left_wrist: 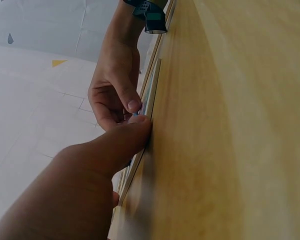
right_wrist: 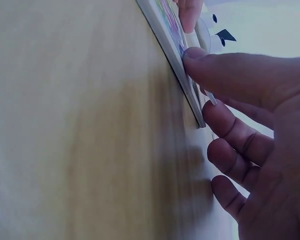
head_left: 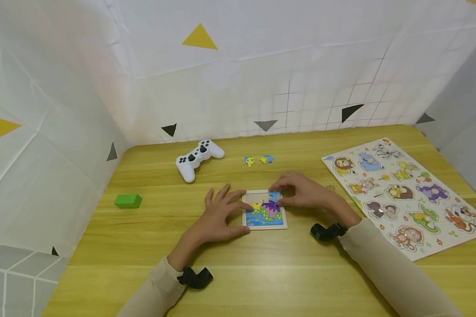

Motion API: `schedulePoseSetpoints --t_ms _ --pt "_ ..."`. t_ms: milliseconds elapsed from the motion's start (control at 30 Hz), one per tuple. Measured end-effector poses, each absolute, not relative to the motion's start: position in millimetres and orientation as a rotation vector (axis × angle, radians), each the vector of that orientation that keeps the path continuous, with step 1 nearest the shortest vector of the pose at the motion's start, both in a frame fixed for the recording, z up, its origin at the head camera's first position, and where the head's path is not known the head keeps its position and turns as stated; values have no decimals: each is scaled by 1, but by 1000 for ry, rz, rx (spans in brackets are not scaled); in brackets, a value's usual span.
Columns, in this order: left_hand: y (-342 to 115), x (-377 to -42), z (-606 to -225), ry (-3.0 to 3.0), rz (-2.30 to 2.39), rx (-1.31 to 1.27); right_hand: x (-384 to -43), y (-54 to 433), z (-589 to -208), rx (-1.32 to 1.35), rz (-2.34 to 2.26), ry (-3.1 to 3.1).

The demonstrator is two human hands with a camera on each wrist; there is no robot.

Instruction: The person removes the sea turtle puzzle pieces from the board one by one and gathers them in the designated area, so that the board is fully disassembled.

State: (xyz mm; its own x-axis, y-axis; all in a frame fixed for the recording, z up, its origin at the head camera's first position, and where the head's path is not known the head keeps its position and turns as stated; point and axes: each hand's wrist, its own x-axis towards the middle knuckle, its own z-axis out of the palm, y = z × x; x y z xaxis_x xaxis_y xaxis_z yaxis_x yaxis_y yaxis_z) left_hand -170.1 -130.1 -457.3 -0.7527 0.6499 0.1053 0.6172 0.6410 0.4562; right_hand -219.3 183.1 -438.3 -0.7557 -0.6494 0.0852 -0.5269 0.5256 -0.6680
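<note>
A small square jigsaw puzzle in a pale wooden tray (head_left: 265, 227) lies on the table, its joined pieces forming a picture in blue, purple and yellow. My left hand (head_left: 221, 215) is spread at the tray's left side; one fingertip touches the picture, and the thumb (left_wrist: 135, 125) lies at the near left corner. At the far right corner, my right hand (head_left: 299, 191) pinches a blue puzzle piece (head_left: 275, 195) between thumb and forefinger. In the right wrist view this piece (right_wrist: 211, 97) stands tilted at the tray edge, largely hidden by the thumb. Bare wood shows in the tray's far left part.
Two loose puzzle pieces, one left (head_left: 249, 161) and one right (head_left: 266, 159), lie beyond the tray. A white game controller (head_left: 198, 158) is at the back left, a green block (head_left: 128, 201) farther left. On the right lies a large animal puzzle board (head_left: 400, 189).
</note>
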Motion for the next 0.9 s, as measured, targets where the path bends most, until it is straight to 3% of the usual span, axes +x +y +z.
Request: schedulePoseSetpoints --t_ms 900 --pt "-130 -171 -458 2788 741 1099 -234 208 -451 -905 -1168 2729"
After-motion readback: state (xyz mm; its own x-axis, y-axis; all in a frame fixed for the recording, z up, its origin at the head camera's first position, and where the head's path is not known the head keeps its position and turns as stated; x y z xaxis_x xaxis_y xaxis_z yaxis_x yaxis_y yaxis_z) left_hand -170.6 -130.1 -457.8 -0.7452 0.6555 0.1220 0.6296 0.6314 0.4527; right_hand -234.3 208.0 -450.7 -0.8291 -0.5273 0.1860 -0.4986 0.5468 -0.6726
